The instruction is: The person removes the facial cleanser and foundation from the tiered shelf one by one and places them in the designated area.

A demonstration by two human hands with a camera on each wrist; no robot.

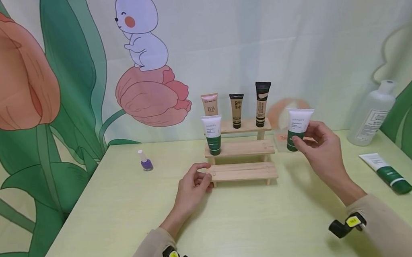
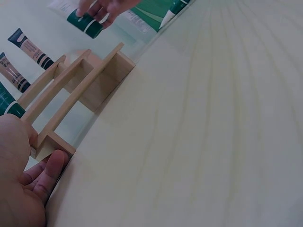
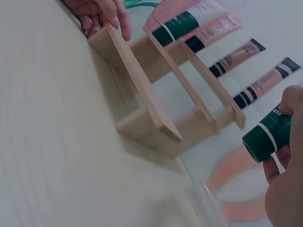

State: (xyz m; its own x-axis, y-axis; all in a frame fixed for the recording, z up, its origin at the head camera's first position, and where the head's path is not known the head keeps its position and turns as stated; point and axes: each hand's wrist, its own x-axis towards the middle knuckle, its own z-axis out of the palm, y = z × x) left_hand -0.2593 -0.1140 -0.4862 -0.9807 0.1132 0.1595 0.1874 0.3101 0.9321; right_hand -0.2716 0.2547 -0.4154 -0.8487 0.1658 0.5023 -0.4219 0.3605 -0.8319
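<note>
A three-step wooden display rack (image 1: 243, 172) stands on the table. The left hand (image 1: 193, 182) holds the left end of its lowest step, fingers bent around the edge, as the left wrist view shows close up. To the right of the rack, the right hand (image 1: 320, 145) pinches a white-and-green squeeze tube (image 1: 298, 121) upright, cap down, between thumb and fingers. A matching tube (image 1: 212, 134) stands at the left of the middle step. Along the top step are a pink BB cream tube (image 1: 209, 102), a gold tube (image 1: 237, 110) and a taller black-topped tube (image 1: 262, 104).
A purple nail polish bottle (image 1: 146, 162) stands at the left. On the right are a large white bottle (image 1: 372, 115) and another green-and-white tube (image 1: 387, 172) lying flat. A clear plastic box (image 3: 204, 203) sits beside the rack, behind the right hand. A printed curtain (image 1: 220, 34) hangs behind.
</note>
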